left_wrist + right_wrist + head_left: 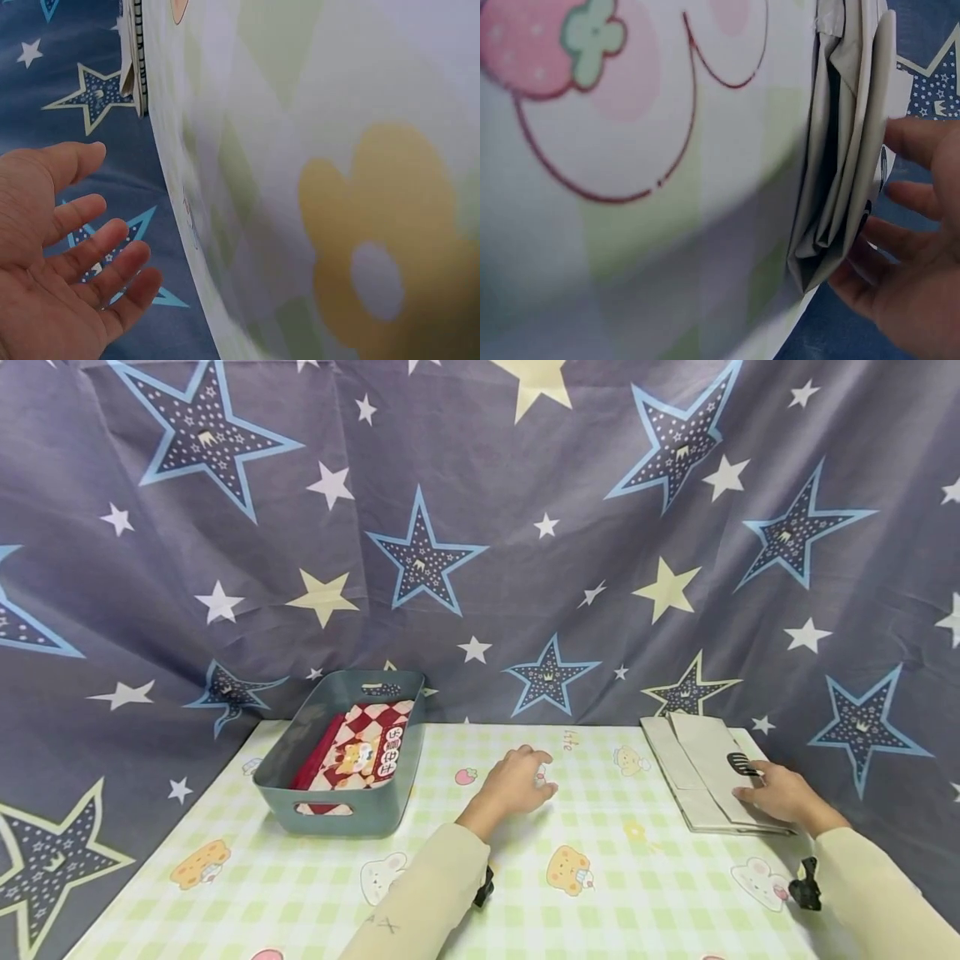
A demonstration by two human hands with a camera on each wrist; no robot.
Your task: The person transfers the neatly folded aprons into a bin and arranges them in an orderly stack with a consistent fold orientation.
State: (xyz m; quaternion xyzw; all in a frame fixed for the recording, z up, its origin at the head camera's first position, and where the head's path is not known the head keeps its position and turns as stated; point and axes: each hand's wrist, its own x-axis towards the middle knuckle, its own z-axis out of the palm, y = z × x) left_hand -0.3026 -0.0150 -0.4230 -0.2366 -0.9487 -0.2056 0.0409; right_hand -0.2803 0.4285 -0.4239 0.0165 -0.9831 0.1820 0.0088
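My left hand (513,781) hovers over the middle of the table, palm down, its fingers relaxed and holding nothing. In the left wrist view its fingers (112,232) are spread and slightly bent. At the table's right side lies a flat, folded beige bag (693,768) with a black printed mark. My right hand (780,793) rests on its near right part, fingertips touching the top layer. The right wrist view shows the stacked folds of the beige bag (840,150) from the edge, with loosely extended fingers (900,240) against its upper face.
A grey-green plastic basket (330,818) stands at the back left of the table. Inside it lies a red-and-cream checked packet (367,747) with a cartoon animal. The tablecloth (480,893) has green checks and cartoon prints. Behind the table hangs a star-patterned curtain (480,452).
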